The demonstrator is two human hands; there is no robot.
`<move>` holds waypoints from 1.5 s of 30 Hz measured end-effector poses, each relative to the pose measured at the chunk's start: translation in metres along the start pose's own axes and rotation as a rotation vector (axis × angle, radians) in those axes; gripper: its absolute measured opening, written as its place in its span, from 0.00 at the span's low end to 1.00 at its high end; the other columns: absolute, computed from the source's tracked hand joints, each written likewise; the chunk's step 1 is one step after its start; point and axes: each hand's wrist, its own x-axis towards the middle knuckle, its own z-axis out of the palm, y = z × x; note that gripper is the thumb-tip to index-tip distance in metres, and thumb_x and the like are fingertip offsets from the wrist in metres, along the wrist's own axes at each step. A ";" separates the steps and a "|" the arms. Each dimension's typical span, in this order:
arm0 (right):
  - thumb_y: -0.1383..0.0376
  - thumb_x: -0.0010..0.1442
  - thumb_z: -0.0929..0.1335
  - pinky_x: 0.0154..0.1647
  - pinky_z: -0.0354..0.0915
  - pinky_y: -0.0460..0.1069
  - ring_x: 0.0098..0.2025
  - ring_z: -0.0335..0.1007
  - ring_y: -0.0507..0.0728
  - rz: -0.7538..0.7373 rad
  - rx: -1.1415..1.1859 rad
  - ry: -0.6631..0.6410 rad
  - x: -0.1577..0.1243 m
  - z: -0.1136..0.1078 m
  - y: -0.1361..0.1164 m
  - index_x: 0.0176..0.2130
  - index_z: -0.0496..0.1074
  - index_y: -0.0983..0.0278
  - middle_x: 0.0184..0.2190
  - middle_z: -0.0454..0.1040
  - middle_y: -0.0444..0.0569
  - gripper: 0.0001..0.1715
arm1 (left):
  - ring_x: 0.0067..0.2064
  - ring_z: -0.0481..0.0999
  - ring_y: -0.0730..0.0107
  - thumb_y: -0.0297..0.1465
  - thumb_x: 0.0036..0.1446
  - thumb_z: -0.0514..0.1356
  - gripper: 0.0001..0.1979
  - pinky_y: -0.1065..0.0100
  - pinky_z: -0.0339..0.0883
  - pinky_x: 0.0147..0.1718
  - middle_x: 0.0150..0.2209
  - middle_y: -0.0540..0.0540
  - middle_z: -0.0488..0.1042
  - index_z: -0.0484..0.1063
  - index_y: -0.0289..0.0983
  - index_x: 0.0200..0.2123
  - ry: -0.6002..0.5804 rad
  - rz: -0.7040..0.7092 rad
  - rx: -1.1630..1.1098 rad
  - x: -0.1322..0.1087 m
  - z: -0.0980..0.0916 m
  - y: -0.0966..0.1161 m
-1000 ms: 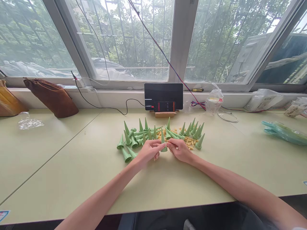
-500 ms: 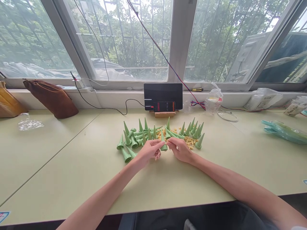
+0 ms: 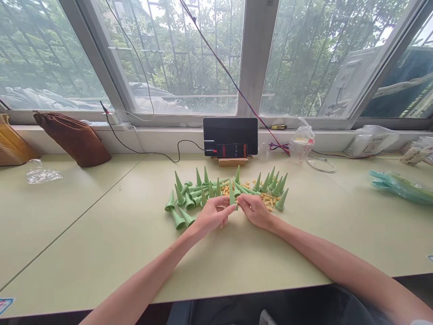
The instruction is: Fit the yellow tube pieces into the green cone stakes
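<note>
My left hand [image 3: 214,214] grips a green plastic cone spike [image 3: 232,193] between thumb and fingers, its point upward. Close to the cone's right side, my right hand [image 3: 255,210] is closed in a pinch; whatever lies at its fingertips is too small to make out. Behind both hands are small yellow plastic pieces [image 3: 269,200], partly hidden by the hands and cones. Several green cone spikes stand upright to the right [image 3: 282,199]. To the left, more green spikes [image 3: 177,219] lie on their sides or stand among one another.
A phone [image 3: 232,150] leans against a dark tablet [image 3: 230,128] behind the cones, with a cable plugged in. Brown pouch [image 3: 76,140] at back left, plastic-wrapped cup [image 3: 302,142] and coiled white cable [image 3: 321,164] at back right. A teal plastic bag [image 3: 402,186] lies far right.
The green cone in my left hand has moved slightly right and upward, and my left thumb sits lower across it. My right hand has shifted very little.
</note>
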 end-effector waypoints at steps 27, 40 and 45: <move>0.52 0.67 0.60 0.16 0.56 0.45 0.13 0.54 0.48 0.373 0.469 -0.077 -0.001 0.003 -0.005 0.21 0.60 0.63 0.13 0.56 0.38 0.27 | 0.20 0.54 0.79 0.37 0.59 0.58 0.12 0.72 0.56 0.22 0.30 0.51 0.72 0.75 0.39 0.44 0.147 0.241 0.424 -0.002 0.006 -0.006; 0.51 0.68 0.58 0.22 0.58 0.47 0.15 0.58 0.50 0.334 0.317 -0.075 -0.001 0.005 -0.005 0.21 0.59 0.62 0.13 0.61 0.40 0.28 | 0.20 0.55 0.81 0.38 0.58 0.58 0.10 0.72 0.49 0.20 0.34 0.49 0.72 0.69 0.36 0.34 0.120 0.220 0.407 -0.001 0.006 -0.006; 0.52 0.68 0.58 0.25 0.60 0.48 0.17 0.59 0.52 0.312 0.254 -0.070 0.000 0.005 -0.007 0.21 0.58 0.61 0.14 0.63 0.41 0.28 | 0.21 0.54 0.80 0.38 0.58 0.58 0.10 0.72 0.49 0.20 0.29 0.52 0.67 0.68 0.37 0.34 0.130 0.232 0.427 -0.001 0.006 -0.008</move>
